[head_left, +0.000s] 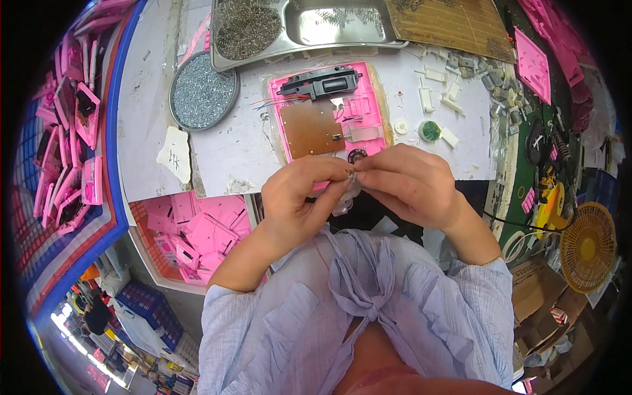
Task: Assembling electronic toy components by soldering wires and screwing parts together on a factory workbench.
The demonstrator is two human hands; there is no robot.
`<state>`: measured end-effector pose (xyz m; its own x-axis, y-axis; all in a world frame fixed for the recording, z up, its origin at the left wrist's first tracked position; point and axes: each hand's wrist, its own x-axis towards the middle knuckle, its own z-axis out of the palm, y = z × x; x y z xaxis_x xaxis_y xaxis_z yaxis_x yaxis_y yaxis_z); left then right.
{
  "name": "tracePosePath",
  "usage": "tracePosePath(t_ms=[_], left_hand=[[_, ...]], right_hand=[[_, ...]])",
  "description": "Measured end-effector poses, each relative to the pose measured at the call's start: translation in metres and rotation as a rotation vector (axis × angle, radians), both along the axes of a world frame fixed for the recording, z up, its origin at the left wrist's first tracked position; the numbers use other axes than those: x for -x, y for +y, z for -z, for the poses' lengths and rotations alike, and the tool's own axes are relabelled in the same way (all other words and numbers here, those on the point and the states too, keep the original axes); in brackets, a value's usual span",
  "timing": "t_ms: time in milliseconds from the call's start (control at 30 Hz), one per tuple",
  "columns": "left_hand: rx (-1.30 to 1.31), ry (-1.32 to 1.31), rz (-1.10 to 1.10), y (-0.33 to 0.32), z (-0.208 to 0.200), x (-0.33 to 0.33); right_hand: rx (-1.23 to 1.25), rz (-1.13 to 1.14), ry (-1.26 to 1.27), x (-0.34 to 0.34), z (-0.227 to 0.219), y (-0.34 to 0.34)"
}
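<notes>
Just below the pink plastic housing, my left hand and my right hand meet, thumbs and fingertips pinched together. What they pinch is too small and too covered to name. Close to my right fingertips shows a small round dark part. Inside the housing are a brown circuit board and a long black plastic part, with thin red and blue wires trailing off to the left. Something clear and crumpled hangs under my fingers.
A round dish of small screws stands left, with a metal tray of springs behind. White plastic pieces and a green-topped round part lie right. Pink housings fill a bin below the table. A yellow fan stands far right.
</notes>
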<state>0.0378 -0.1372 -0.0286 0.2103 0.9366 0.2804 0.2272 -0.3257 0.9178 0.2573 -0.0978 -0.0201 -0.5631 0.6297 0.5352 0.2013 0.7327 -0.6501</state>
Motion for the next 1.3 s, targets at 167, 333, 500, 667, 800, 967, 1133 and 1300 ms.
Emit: tracePosePath(t_ms=[167,333,500,667,800,967,1133,1300], left_hand=[[0.179,-0.058,0.068,-0.001,-0.003,0.002],[0.155,0.015,0.129,0.001,-0.008,0.001],[-0.021,0.116,0.095,0.005,-0.007,0.005],[-0.288,0.365,-0.281,0.047,0.015,0.018],[-0.289,0.728,-0.345,0.057,0.023,0.027],[-0.186,0.698,-0.31,0.045,0.032,0.024],[-0.241,0.697,-0.254,0.037,0.027,0.019],[-0.233,0.653,-0.246,0.036,0.031,0.02]], right_hand=[[-0.071,-0.078,0.024,-0.002,0.004,0.0],[-0.114,-0.096,0.018,-0.007,0.006,0.0],[-0.068,-0.021,-0.005,-0.01,0.011,-0.003],[-0.001,0.055,-0.142,-0.023,0.013,0.0],[0.031,0.238,-0.014,-0.039,0.018,0.017],[0.11,0.345,-0.022,-0.029,0.021,0.045],[0.122,0.225,-0.127,-0.009,0.022,0.065],[0.149,0.253,-0.187,-0.001,0.035,0.07]])
